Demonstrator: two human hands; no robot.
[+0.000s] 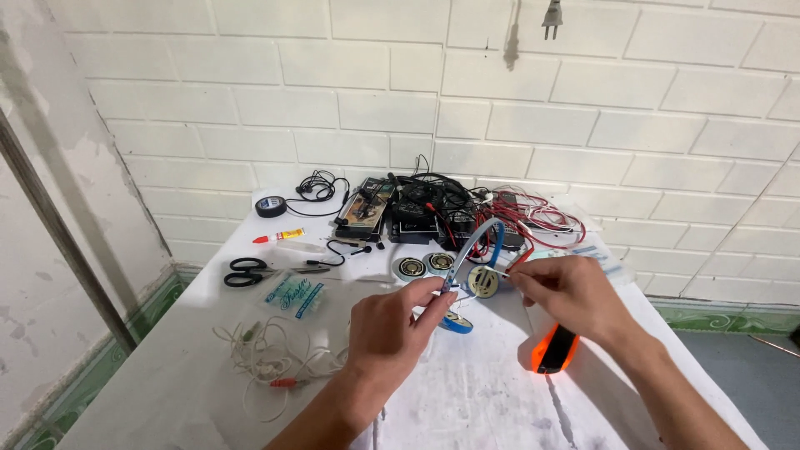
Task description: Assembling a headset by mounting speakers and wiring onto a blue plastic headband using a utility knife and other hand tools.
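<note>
Left hand (392, 321) pinches the blue-and-grey headphone headband (469, 250) low down, holding it upright over the white table (167, 375). Right hand (567, 292) is closed on a thin wire by the round speaker driver (482, 281), probably keeping it taut. 2 more drivers (425, 266) sit behind

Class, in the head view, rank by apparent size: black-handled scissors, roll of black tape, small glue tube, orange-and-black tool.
1. Scissors
2. Orange-and-black tool, though it lies nearer the camera, so unsure
3. Roll of black tape and glue tube look alike
</note>
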